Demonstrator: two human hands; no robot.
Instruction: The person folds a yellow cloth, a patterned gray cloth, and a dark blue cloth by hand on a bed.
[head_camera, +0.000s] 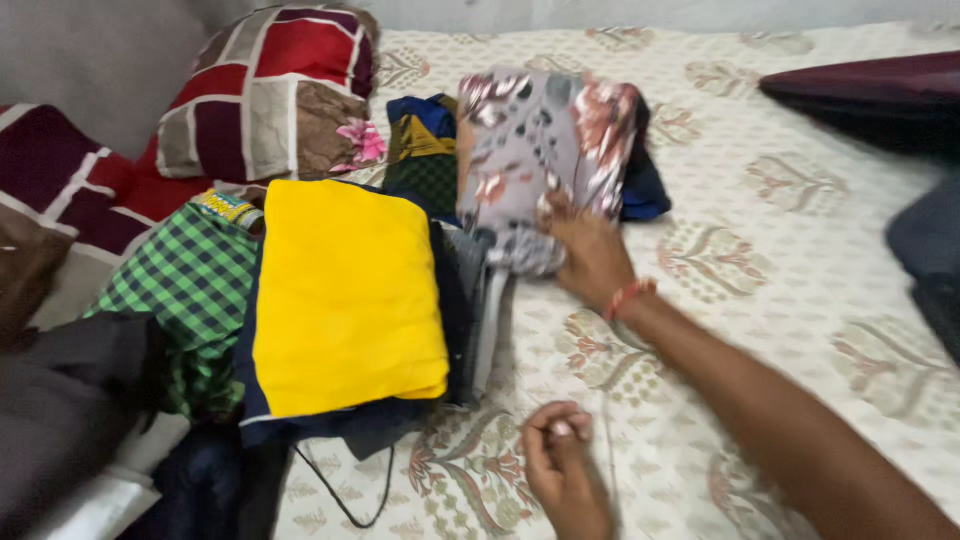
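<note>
On the bed (800, 240), covered with a cream sheet printed with floral motifs, I record a row of folded garments. My right hand (592, 255) reaches forward, fingers spread flat and pressed on the near edge of a folded grey floral garment (540, 150); I see contact but cannot confirm a closed grasp. That garment lies at the centre of the bed, atop a dark blue cloth (645, 185). My left hand (560, 455) rests low on the sheet, fingers curled loosely into a near fist, holding nothing I can make out. Just left of the grey garment lies a yellow folded cloth (345, 295) on a dark stack, with a green checked shirt (190, 285) beside it. A patchwork pillow (270, 90) sits behind. The view is blurred.
</note>
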